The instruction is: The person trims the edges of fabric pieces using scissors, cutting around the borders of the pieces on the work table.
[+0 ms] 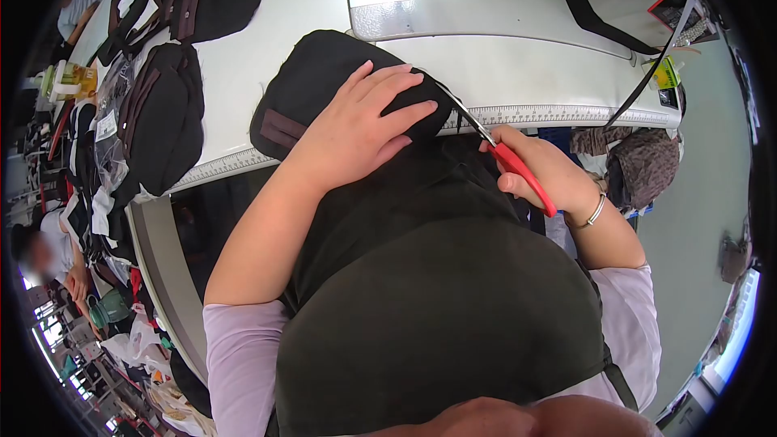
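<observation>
A black fabric piece with a dark brown strip lies at the front edge of the white sewing table. My left hand rests flat on it, fingers spread, pressing it down. In my right hand is a pair of scissors with red handles, my fingers wrapped round them. Their metal blades point up and left to the fabric's right edge, close to my left fingertips. Whether the blade tips are cutting into the cloth I cannot tell.
A sewing machine bed is set in the table behind the fabric. Stacked black pieces lie to the left. A ruler strip runs along the front edge. Bundled cloth sits at right. Another person is at far left.
</observation>
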Demonstrator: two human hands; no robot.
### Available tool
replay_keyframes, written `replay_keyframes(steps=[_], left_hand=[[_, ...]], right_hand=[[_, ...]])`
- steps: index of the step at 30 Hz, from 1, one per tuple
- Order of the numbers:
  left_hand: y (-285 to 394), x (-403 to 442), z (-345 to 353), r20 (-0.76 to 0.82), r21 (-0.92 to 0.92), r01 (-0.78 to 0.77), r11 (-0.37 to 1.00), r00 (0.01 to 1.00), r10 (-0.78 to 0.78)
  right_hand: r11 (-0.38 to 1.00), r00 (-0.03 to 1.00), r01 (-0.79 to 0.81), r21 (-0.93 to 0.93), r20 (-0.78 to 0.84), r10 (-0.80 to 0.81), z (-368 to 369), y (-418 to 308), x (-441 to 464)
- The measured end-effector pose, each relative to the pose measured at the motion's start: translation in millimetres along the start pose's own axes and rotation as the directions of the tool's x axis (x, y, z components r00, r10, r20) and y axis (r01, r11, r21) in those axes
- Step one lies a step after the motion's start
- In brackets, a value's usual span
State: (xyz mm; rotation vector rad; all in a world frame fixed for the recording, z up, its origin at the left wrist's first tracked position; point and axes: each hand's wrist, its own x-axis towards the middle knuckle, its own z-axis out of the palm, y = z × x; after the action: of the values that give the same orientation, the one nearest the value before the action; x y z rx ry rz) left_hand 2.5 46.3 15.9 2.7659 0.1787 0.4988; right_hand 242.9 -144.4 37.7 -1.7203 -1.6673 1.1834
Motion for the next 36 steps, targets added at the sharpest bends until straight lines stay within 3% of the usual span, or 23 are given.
replay_keyframes(steps=[8, 10, 17, 19, 20, 22, 25, 29, 31, 36], left_hand=[[-7, 4, -6, 0.052, -0.009, -0.045, 0.999, 0.998, 0.045], [-9, 5, -7, 0.071, -0.024, -0.053, 0.998, 0.996, 0.055], [-12, 7, -12, 0.097, -0.026, -0.095, 0.995, 0.991, 0.097], [3, 6, -15, 0.082, 0.159, 0.020, 0.987, 0.996, -0.033], [11, 5, -12, 0.082, 0.160, 0.019, 0.987, 0.996, -0.033], [21, -1, -3, 0.036, 0.199, 0.181, 0.963, 0.981, -0.192], [15, -3, 0, 0.021, 0.094, 0.154, 0.984, 0.987, -0.156], [8, -5, -2, 0.037, 0.100, 0.102, 0.990, 0.994, -0.106], [8, -5, 1, 0.002, 0.063, 0.112, 0.992, 0.994, -0.112], [6, -5, 2, 0.000, 0.061, 0.105, 0.993, 0.994, -0.106]], right_hand=[[1.000, 1.000, -0.007, 0.015, -0.015, 0.007, -3, 2, -3], [0.987, 0.992, -0.121, 0.104, 0.047, 0.117, -7, -5, -5], [0.986, 0.996, -0.078, 0.147, 0.049, 0.071, -7, 1, -7], [0.996, 0.999, -0.003, 0.087, 0.036, 0.000, -5, 7, -8], [0.996, 0.999, -0.002, 0.087, 0.035, -0.001, -6, 7, -7], [0.998, 0.999, 0.005, 0.064, 0.050, -0.009, -6, 7, -6], [0.998, 0.999, 0.007, 0.059, 0.049, -0.010, -6, 6, -2], [0.998, 0.994, -0.043, 0.036, 0.101, 0.039, -10, -2, 2], [0.999, 0.999, 0.047, -0.016, 0.026, -0.047, -5, 6, 3], [1.000, 1.000, 0.019, -0.010, 0.004, -0.019, -3, 4, 1]])
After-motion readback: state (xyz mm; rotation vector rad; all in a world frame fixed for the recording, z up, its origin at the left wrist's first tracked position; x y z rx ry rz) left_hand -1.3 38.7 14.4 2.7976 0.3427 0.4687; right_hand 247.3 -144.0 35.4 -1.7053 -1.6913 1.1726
